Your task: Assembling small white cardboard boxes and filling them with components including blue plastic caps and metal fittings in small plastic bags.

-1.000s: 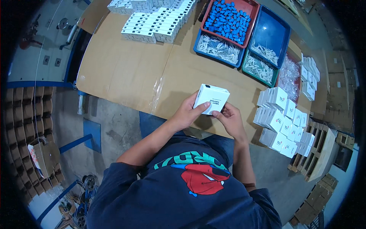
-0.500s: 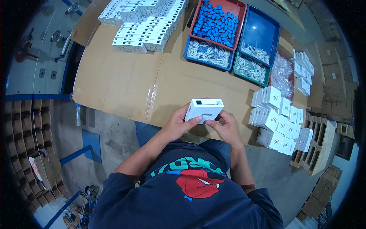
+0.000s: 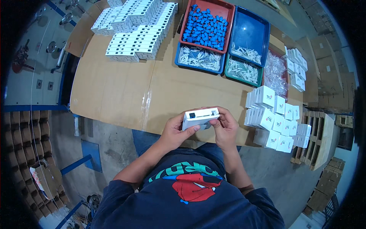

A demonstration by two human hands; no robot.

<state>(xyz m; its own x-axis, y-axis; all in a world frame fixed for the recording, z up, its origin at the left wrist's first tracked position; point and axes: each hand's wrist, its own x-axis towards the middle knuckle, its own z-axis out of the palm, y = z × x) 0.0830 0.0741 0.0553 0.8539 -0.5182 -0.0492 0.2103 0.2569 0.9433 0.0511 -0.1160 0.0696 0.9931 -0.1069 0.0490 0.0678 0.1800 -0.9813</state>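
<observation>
A flat white plastic case [image 3: 199, 118] is held between my two hands, over the near edge of the table. Its narrow side faces up, showing a small black square at the left end and a slot along the middle. My left hand [image 3: 175, 133] grips the left end, thumb on the front face. My right hand [image 3: 226, 128] holds the right end, thumb near the upper corner and fingers behind. The fingers at the back of the case are mostly hidden.
Cardboard covers the table [image 3: 114, 87]. At the far left stand stacked white cases [image 3: 133, 42]. A red tray [image 3: 228, 28] of blue parts, blue and green trays of white pieces, and clear plastic bags [image 3: 275, 72] lie farther back. Stacked white boxes [image 3: 267, 118] occupy the right edge.
The case has tilted so its slotted narrow side shows more and its front face less. My right hand has shifted up along its right end. The whole view has shifted slightly.
</observation>
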